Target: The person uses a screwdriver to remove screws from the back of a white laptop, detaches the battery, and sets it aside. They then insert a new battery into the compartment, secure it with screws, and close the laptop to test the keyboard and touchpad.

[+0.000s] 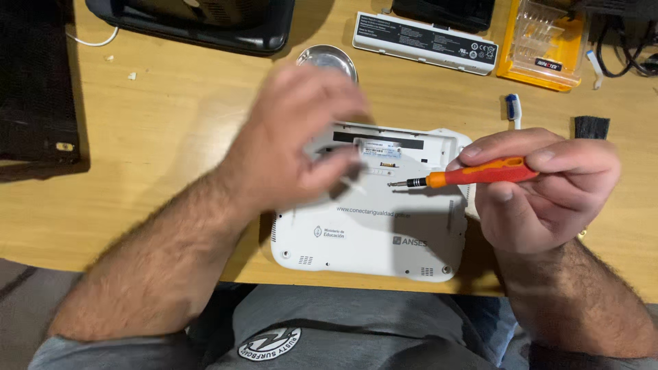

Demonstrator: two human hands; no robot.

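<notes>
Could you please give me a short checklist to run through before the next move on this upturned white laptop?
1. Screwdriver held firmly: ok, the right hand wraps its orange handle.
2. Tip placement: not ok, the bit hangs above the white laptop, not seated in a screw.
3. Laptop steadied: cannot tell, the left hand is blurred over its top edge.
4. Battery out: ok, the bay is open and a white battery pack lies on the table.
5. Small metal dish within reach: ok, just behind the left hand.
6. Bit case nearby: ok.
</notes>
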